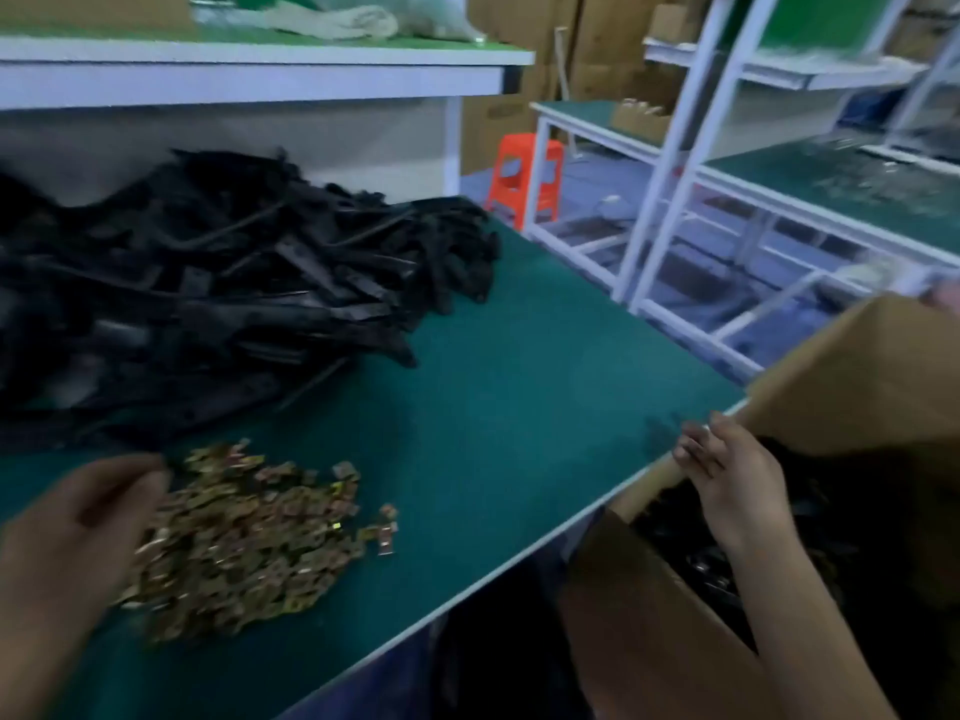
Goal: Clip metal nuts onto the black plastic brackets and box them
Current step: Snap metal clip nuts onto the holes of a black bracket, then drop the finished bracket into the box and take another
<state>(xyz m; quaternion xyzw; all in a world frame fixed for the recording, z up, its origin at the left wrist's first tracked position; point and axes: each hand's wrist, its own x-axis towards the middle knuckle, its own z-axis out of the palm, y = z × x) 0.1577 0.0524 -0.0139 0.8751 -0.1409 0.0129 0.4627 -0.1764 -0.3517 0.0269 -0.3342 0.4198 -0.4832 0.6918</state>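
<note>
Closest to me, the left hand (78, 517) hangs with curled fingers at the near edge of the heap of metal nuts (249, 543). It is too blurred to tell whether it has pinched one. The nuts lie in a loose brassy spread on the green table (519, 387), a few strays to the right. Off the table's right edge stands the cardboard box (649, 641), and the right hand (737, 485) hovers over its opening, fingers relaxed and empty, pointing at the table rim. Dark parts fill the box, their direction unclear. Further back lies the big pile of black plastic brackets (218, 283), long thin pieces mostly running left to right, ends toward the orange stool (524, 174) beyond.
</note>
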